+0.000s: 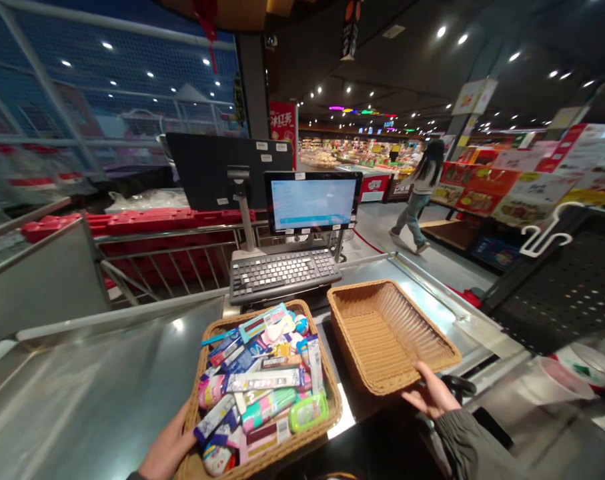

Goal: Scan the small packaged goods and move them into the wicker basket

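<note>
Two woven wicker baskets sit on a steel checkout counter. The left basket (332, 400) is piled with several small packaged items (262, 380), toothbrush and gum-like packs. My left hand (168, 448) grips its near left rim, fingers curled on the edge. The right basket (347, 310) is empty and tilted slightly. My right hand (429, 395) holds its near corner, thumb on the rim.
A keyboard (283, 273) and a lit screen (313, 202) stand behind the baskets, with a second monitor's back (207, 170) to the left. Red stacked baskets (147, 223) lie behind a rail. A person walks in the aisle (419, 193). A black pegboard rack (567, 287) stands right.
</note>
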The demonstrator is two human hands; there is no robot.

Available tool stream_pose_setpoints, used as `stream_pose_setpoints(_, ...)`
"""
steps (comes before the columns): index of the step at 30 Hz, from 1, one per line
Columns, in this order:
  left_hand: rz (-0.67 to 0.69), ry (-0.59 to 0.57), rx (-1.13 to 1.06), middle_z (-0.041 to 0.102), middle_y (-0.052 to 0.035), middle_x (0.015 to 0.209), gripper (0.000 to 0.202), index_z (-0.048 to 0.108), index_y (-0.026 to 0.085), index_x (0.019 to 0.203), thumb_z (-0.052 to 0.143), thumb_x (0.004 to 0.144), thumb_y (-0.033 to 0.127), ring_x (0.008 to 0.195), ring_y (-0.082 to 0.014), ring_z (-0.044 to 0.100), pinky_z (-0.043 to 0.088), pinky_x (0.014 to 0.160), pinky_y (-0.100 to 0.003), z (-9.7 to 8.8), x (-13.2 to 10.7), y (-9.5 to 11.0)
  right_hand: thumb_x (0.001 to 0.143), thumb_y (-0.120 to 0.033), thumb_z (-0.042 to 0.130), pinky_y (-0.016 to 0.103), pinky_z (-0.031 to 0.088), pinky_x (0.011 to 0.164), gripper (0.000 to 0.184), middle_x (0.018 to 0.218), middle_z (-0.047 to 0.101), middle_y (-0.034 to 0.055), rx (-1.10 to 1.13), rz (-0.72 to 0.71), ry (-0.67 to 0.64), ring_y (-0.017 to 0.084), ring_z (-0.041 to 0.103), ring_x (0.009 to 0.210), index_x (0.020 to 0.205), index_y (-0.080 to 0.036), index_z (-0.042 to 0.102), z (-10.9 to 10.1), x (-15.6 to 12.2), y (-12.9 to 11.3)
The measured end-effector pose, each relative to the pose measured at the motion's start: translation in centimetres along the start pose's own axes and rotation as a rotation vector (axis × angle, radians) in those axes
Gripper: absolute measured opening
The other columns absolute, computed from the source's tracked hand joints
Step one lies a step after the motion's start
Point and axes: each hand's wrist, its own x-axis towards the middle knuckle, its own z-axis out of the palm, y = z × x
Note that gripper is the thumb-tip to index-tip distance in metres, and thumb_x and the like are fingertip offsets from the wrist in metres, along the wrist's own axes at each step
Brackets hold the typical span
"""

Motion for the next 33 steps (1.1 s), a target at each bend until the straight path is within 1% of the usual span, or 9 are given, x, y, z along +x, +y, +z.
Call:
stream_pose_setpoints(4, -0.021, -0.003, -0.025, 0.074, -0.0085, 0.11, 0.081, 0.063, 0.019, 0.124, 0.066, 0.06, 0.07, 0.114, -0.0368, 0.064, 0.05, 0.102, -0.047, 0.0, -0.3, 1.0, 0.078, -0.026, 0.061, 0.036, 0.063, 0.07, 0.027, 0.076, 0.071, 0.0082, 0.024, 0.025, 0.007, 0.024, 0.074, 0.072, 0.102, -0.015, 0.057, -1.0, -0.9, 0.4)
stream_pose_setpoints(8, -0.046, -0.023, -0.071, 0.074, -0.0082, 0.109, 0.077, 0.063, 0.018, 0.124, 0.065, 0.064, 0.065, 0.112, -0.0359, 0.064, 0.052, 0.1, -0.047, 0.3, -0.9, 1.7, 0.072, -0.022, 0.061, 0.034, 0.063, 0.076, 0.026, 0.075, 0.071, 0.0048, 0.072, -0.049, 0.019, 0.023, 0.073, 0.076, 0.098, -0.018, 0.058, -3.1, -3.1, -0.1)
stream_pose_setpoints(12, -0.059, -0.066, -0.166, 0.073, -0.0092, 0.113, 0.075, 0.059, 0.015, 0.128, 0.065, 0.066, 0.056, 0.114, -0.035, 0.063, 0.052, 0.099, -0.047, 1.6, -1.4, 1.9, 0.065, -0.022, 0.061, 0.032, 0.062, 0.076, 0.026, 0.079, 0.071, 0.0054, 0.116, -0.155, 0.072, 0.026, 0.072, 0.081, 0.091, -0.022, 0.061, -5.2, -5.1, -2.7)
stream_pose_setpoints(15, -0.076, -0.108, -0.256, 0.071, -0.0106, 0.117, 0.075, 0.056, 0.012, 0.131, 0.064, 0.065, 0.046, 0.115, -0.0343, 0.062, 0.052, 0.099, -0.044, 3.7, -1.2, 1.9, 0.068, -0.031, 0.06, 0.035, 0.061, 0.073, 0.02, 0.081, 0.071, 0.0096, 0.143, -0.216, 0.123, 0.029, 0.071, 0.084, 0.087, -0.025, 0.063, -5.8, -6.6, -5.3)
stream_pose_setpoints(17, -0.09, -0.147, -0.309, 0.07, -0.0111, 0.118, 0.074, 0.053, 0.01, 0.133, 0.061, 0.064, 0.037, 0.112, -0.0334, 0.064, 0.052, 0.097, -0.043, 5.7, -0.9, 2.1, 0.069, -0.033, 0.06, 0.039, 0.06, 0.077, 0.023, 0.085, 0.072, 0.0108, 0.147, -0.249, 0.13, 0.031, 0.071, 0.087, 0.09, -0.025, 0.065, -5.7, -7.7, -6.9)
stream_pose_setpoints(22, -0.037, -0.236, -0.443, 0.067, -0.0141, 0.124, 0.072, 0.054, 0.009, 0.129, 0.063, 0.061, 0.029, 0.114, -0.0333, 0.062, 0.051, 0.098, -0.043, 12.8, -0.1, 5.1, 0.079, -0.039, 0.052, 0.047, 0.056, 0.086, 0.04, 0.113, 0.069, 0.0142, 0.07, -0.6, 0.111, 0.032, 0.067, 0.101, 0.114, -0.024, 0.064, -5.2, -10.4, -9.7)
stream_pose_setpoints(25, 0.001, -0.265, -0.539, 0.066, -0.0135, 0.125, 0.07, 0.052, 0.011, 0.131, 0.063, 0.063, 0.023, 0.115, -0.0306, 0.062, 0.05, 0.099, -0.041, 17.9, 0.5, 8.6, 0.077, -0.034, 0.055, 0.046, 0.056, 0.087, 0.037, 0.119, 0.067, 0.011, 0.13, -0.61, 0.117, 0.03, 0.066, 0.103, 0.112, -0.026, 0.065, -5.3, -11.4, -10.6)
stream_pose_setpoints(28, 0.012, -0.264, -0.578, 0.07, -0.0119, 0.118, 0.065, 0.057, 0.011, 0.126, 0.062, 0.061, 0.014, 0.111, -0.0279, 0.065, 0.05, 0.098, -0.038, 22.5, 1.8, 12.1, 0.068, -0.027, 0.06, 0.044, 0.056, 0.089, 0.034, 0.111, 0.07, 0.0055, 0.305, -0.589, 0.106, 0.026, 0.066, 0.098, 0.101, -0.026, 0.068, -5.7, -11.9, -11.2)
stream_pose_setpoints(33, 0.063, -0.087, -0.523, 0.069, -0.0057, 0.121, 0.069, 0.057, 0.018, 0.129, 0.059, 0.061, 0.005, 0.112, -0.0238, 0.063, 0.048, 0.101, -0.035, 26.9, 5.2, 15.7, 0.063, -0.023, 0.067, 0.041, 0.054, 0.095, 0.023, 0.097, 0.072, 0.0016, 0.443, -0.578, 0.072, 0.023, 0.066, 0.095, 0.086, -0.023, 0.068, -6.2, -12.7, -12.0)
